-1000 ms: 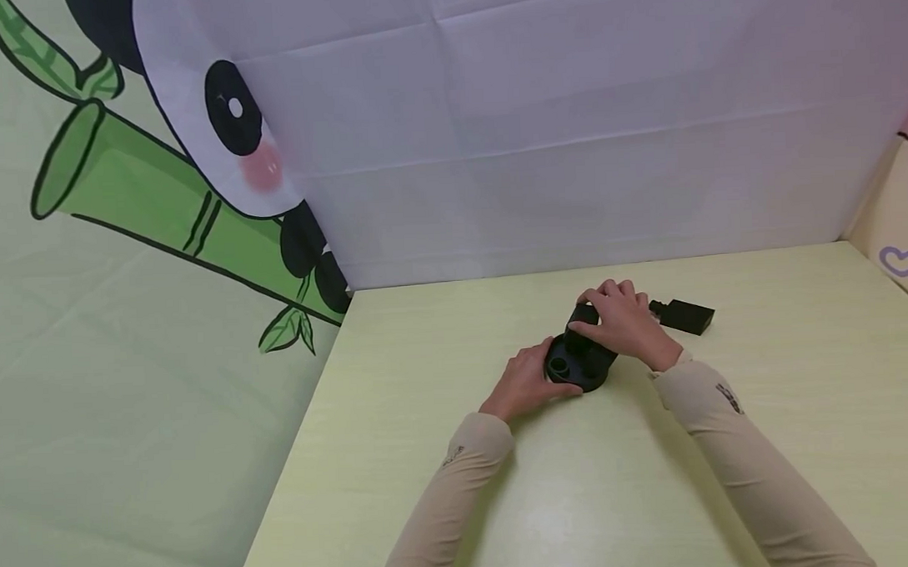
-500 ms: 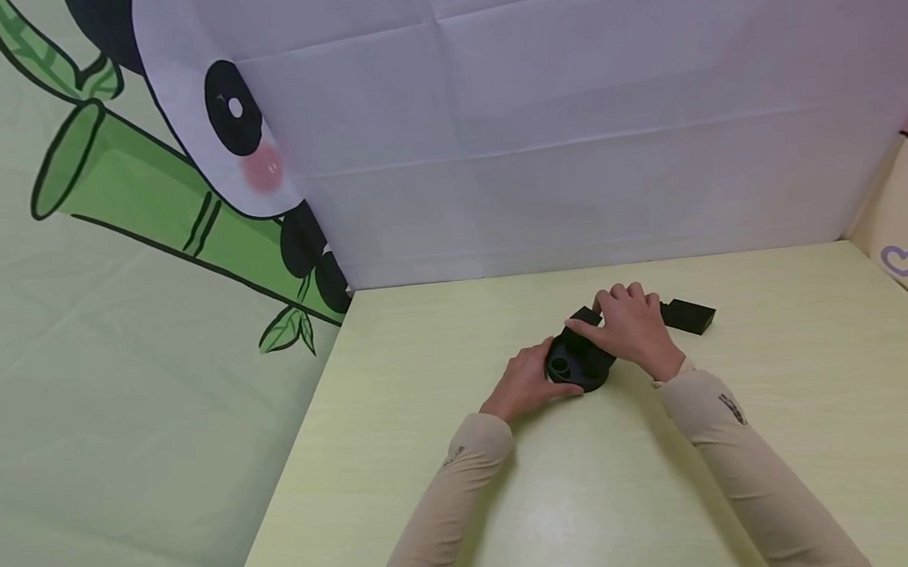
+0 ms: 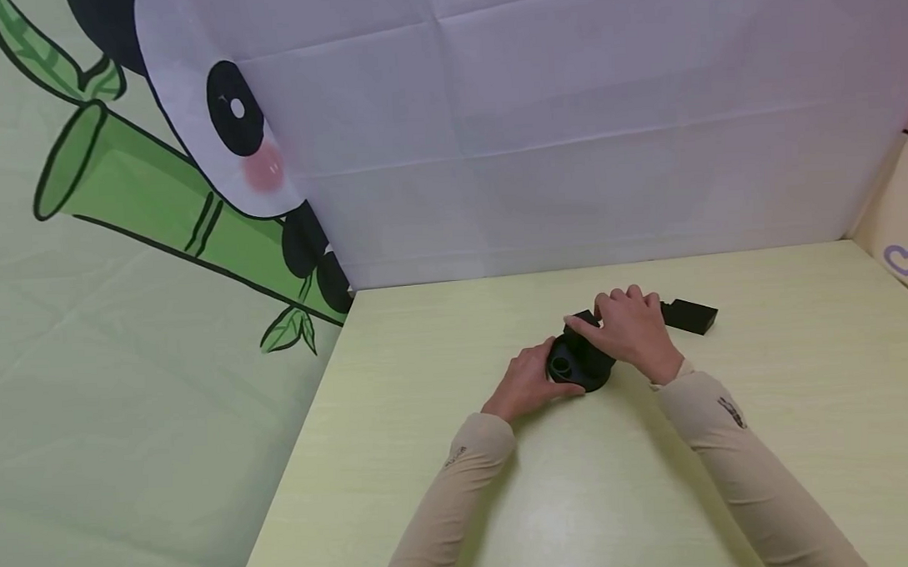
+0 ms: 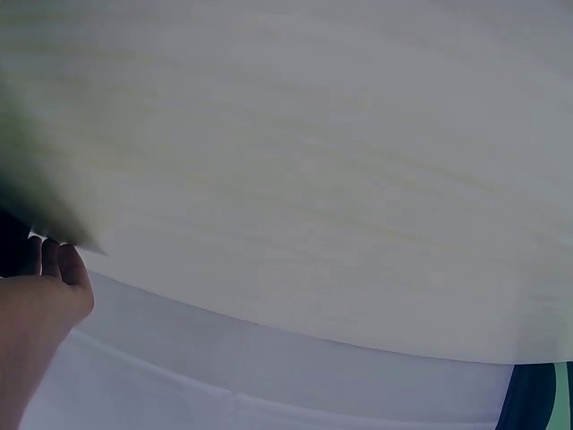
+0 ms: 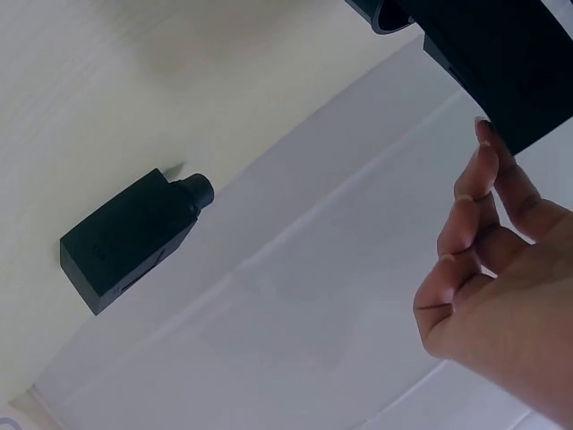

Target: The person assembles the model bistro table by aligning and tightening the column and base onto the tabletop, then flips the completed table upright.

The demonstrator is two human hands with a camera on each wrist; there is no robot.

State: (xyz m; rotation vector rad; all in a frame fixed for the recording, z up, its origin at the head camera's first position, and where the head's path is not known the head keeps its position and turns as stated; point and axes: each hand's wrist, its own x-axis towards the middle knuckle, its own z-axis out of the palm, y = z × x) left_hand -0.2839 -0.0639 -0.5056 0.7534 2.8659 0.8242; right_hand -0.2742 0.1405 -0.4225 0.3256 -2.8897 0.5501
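Observation:
A round black base (image 3: pixel 561 378) with circular sockets in its top sits on the table. My left hand (image 3: pixel 528 383) grips its left rim, thumb along the near side and fingers along the far side. Over the base stands a boxy black block (image 5: pixel 506 76), which my right hand (image 3: pixel 634 334) pinches between thumb and fingers; its lower end is hidden in the head view. Another black block (image 3: pixel 691 317) with a short round neck lies on its side, right of that hand. The left wrist view catches just the left fingers (image 4: pixel 63 264) beside a dark edge.
The pale yellow table (image 3: pixel 400 452) reaches back to a white cloth wall (image 3: pixel 569 146). A green printed cloth (image 3: pixel 127 395) hangs along the left side. At the right stands a cream panel (image 3: pixel 898 210) with a purple heart.
My right hand has shifted slightly to the right and down, and the block in it sits a little lower and turned. The left hand and the base have stayed in place.

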